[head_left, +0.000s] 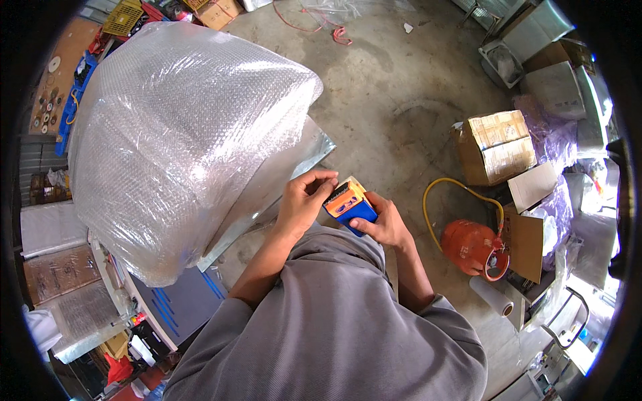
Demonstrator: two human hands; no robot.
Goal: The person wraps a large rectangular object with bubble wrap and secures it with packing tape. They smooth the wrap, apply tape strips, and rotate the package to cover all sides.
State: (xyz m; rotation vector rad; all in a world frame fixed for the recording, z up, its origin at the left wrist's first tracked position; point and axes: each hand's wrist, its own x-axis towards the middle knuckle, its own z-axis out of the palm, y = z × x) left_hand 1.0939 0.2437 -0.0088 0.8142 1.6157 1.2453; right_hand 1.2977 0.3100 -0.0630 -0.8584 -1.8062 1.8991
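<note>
My right hand (388,224) is wrapped round a small blue and orange cardboard box (356,215), held tilted in front of my waist. Its thumb presses on the blue lower part; the orange upper part has a dark strip along one side, and a pale flap or edge shows at the top. Beside the box's upper left corner is my left hand (307,196), thumb and forefinger pinched together. Whatever is between those fingertips, if anything, is too small to make out. A large bulky object under bubble wrap (194,140) stands just left of my left hand.
On the concrete floor (394,140) to the right are a taped carton (500,144), an orange gas cylinder (468,247) with a yellow hose (428,207), and a roll of film (491,296). Wrapped flat packages (60,274) lie at the left. Red cord (342,36) lies far ahead.
</note>
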